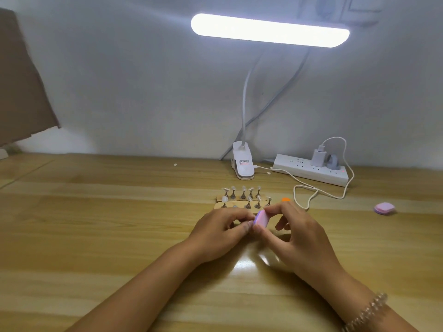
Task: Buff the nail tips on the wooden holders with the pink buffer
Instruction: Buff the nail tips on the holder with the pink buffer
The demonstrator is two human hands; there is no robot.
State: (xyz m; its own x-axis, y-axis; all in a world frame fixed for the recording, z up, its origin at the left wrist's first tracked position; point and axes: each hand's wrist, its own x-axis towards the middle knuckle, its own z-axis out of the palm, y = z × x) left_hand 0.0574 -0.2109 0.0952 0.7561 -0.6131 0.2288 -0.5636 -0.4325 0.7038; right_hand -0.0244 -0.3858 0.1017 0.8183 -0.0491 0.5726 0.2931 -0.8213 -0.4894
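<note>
Table (96, 224): two wooden holders (218, 205).
Buffers: two, spare buffer (384, 208) far right.
Right hand (296, 233): pinches pink buffer (261, 219).
Left hand (215, 233): curled beside it, hold unclear.

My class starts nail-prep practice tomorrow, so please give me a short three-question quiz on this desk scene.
1. True or false: the lamp is switched off.
2. Short answer: which hand pinches the pink buffer?
3. How many wooden holders lie on the table? A, one; B, two; C, four.
Key: 1 false, it glows; 2 the right hand; 3 B.
</note>
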